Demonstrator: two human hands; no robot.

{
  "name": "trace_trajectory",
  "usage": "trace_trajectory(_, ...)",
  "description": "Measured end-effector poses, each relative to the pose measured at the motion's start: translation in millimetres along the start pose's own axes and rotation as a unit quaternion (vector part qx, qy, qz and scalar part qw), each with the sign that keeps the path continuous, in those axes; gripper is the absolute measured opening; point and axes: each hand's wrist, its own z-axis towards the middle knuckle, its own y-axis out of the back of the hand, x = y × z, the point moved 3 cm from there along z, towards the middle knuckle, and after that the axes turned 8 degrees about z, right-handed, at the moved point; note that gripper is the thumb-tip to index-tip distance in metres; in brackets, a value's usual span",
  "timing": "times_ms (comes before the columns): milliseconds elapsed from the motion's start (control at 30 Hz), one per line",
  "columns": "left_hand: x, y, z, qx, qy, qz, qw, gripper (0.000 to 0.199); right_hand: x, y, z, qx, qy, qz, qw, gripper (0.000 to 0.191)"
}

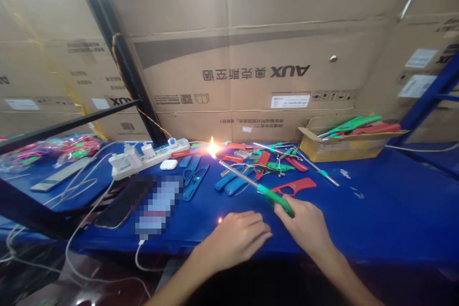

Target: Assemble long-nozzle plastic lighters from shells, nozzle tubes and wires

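Observation:
My right hand [304,222] is wrapped round the green handle of a long-necked gas lighter [274,197]. Its metal tube points up and to the left, and a bright flame [213,148] burns just beyond the tip. My left hand [241,235] rests low over the table's front, closed with the fingers curled; whatever is under them, if anything, is hidden. Beyond the hands lies a pile of lighter parts: a red handle shell [294,185], blue handle shells [234,182] and metal tubes. More blue shells [195,180] lie to the left.
On the blue table [380,210] are a white power strip [161,155] with plugs, an earphone case [168,165], a dark phone [124,201] and a pixelated, cabled device [158,208]. An open carton [340,148] holds green and red lighters. Cardboard boxes [251,48] rise behind.

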Motion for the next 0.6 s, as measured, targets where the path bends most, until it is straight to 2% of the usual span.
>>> trace_trajectory(167, 0, 0.5, 1, 0.004, 0.012, -0.005, 1.000, 0.024, 2, 5, -3, -0.023, -0.006, 0.104, 0.994, 0.051)
trace_trajectory(300, 0, 1.5, 1, 0.011, 0.012, -0.019, 1.000, 0.023, -12, 24, 7, -0.044, -0.010, 0.177, 0.983, 0.055)
trace_trajectory(400, 0, 2.5, 1, 0.012, 0.008, -0.031, 0.999, 0.023, -50, 65, 30, -0.138, -0.001, 0.096, 0.986, 0.062)
trace_trajectory(500, 0, 2.8, 1, 0.010, 0.007, -0.035, 0.999, 0.022, -104, 126, 63, -0.240, -0.010, -0.069, 0.968, 0.095)
trace_trajectory(533, 0, 2.5, 1, 0.011, 0.007, -0.035, 0.999, 0.021, -123, 147, 77, -0.252, -0.030, -0.123, 0.959, 0.104)
trace_trajectory(600, 0, 1.9, 2, 0.011, 0.007, -0.034, 0.999, 0.021, -157, 185, 105, -0.240, -0.079, -0.192, 0.948, 0.105)
